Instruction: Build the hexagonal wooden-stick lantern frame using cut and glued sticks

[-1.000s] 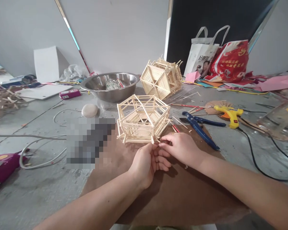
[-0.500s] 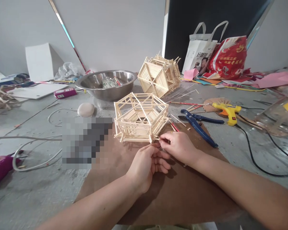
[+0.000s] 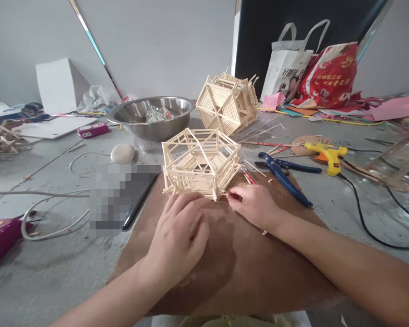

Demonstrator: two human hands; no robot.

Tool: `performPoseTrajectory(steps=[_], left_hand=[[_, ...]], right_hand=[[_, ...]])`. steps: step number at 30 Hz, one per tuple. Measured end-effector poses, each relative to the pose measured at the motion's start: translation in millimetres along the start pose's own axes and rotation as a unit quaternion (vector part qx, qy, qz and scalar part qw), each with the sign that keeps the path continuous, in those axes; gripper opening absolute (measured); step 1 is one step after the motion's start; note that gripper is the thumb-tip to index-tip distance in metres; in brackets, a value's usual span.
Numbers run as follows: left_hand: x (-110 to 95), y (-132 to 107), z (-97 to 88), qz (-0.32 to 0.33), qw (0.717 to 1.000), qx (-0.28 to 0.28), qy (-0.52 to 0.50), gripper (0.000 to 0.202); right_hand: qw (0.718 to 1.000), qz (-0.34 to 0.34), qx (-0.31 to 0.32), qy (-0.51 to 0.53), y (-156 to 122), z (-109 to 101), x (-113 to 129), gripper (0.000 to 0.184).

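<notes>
A hexagonal frame of thin wooden sticks (image 3: 215,169) stands on the brown sheet (image 3: 259,272), its upper side crossed by diagonal sticks. My right hand (image 3: 250,202) is at its front right corner, thumb and forefinger pinched on a short wooden stick (image 3: 225,194) whose tip points at that corner. Just in front of the frame, my left hand (image 3: 180,234) is held back up with its fingers loosely stretched and nothing visible in them. It covers part of the frame's lower front edge; whether the fingertips touch it I cannot tell.
Blue-handled cutters (image 3: 284,179) and a yellow glue gun (image 3: 329,156) with a black cord lie to the right. Behind are a metal basin (image 3: 150,129) and a second, many-sided stick structure (image 3: 225,106). A blurred dark flat object (image 3: 136,204) and a white cable (image 3: 54,195) are left.
My left hand has moved left, away from my right hand, and turned its back upward. My right hand keeps its pinch at the corner. The view has shifted slightly.
</notes>
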State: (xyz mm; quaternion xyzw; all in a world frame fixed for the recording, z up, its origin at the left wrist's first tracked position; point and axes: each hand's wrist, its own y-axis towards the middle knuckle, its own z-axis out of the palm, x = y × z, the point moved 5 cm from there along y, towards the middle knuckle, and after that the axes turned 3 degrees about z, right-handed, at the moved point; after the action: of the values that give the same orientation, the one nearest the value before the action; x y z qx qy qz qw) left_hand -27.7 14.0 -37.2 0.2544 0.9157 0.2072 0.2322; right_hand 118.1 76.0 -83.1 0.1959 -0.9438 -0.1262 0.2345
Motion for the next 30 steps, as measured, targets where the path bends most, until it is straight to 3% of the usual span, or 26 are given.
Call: performPoseTrajectory(steps=[3, 7, 12, 21, 26, 30], left_hand=[[4.9, 5.7, 5.8, 0.05, 0.996, -0.009, 0.071, 0.031], [12.3, 11.9, 16.6, 0.064, 0.99, 0.014, 0.125, 0.032], [16.0, 17.5, 22.9, 0.051, 0.989, 0.073, 0.12, 0.023], [16.7, 17.9, 28.2, 0.029, 0.989, 0.099, 0.104, 0.023], [18.1, 17.8, 31.0, 0.025, 0.991, 0.086, 0.103, 0.023], [18.8, 16.6, 31.8, 0.027, 0.99, 0.081, 0.11, 0.023]], right_hand=[[0.999, -0.004, 0.001, 0.04, -0.3, -2.0, 1.6, 0.018], [0.995, -0.001, 0.012, 0.096, -1.8, -4.0, 2.0, 0.016], [0.993, -0.004, -0.004, 0.121, -2.5, -1.5, 1.6, 0.018], [0.982, 0.03, -0.012, 0.184, -5.3, -0.3, 2.5, 0.02], [0.959, 0.086, -0.004, 0.269, -6.2, 5.0, -1.4, 0.018], [0.909, 0.159, 0.021, 0.385, -4.5, 13.6, -6.9, 0.017]])
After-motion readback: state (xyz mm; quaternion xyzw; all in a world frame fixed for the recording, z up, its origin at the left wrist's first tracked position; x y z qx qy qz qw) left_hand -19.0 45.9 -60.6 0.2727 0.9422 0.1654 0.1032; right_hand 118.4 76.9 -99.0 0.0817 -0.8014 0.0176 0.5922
